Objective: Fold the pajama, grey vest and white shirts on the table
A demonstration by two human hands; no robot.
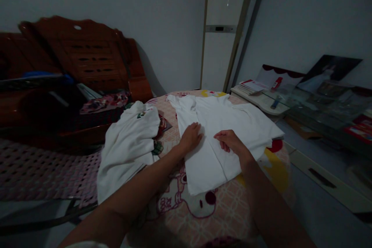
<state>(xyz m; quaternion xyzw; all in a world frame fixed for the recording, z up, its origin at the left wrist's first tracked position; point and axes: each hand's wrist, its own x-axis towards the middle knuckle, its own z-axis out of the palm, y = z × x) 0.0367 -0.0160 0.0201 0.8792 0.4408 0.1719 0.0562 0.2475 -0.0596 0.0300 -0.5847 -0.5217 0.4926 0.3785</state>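
A white shirt (247, 124) lies spread on the round table, its left side folded inward in a long strip. My left hand (191, 138) rests on that folded strip, palm down, fingers loosely bent and slightly apart. Just right of the fold's edge, my right hand (229, 141) is over the shirt with thumb and fingertips brought together; no cloth shows between them. A second white garment (128, 139), with a small coloured print, lies crumpled to the left of the shirt and partly behind my left forearm.
A patterned pink cloth (229, 209) covers the table. Beyond it stand a wooden chair (93, 54) with clothes on it, a woven pink seat (52, 174), a tall white cabinet-like unit (217, 58) and, at right, a glass-topped stand (308, 104) with papers and a picture.
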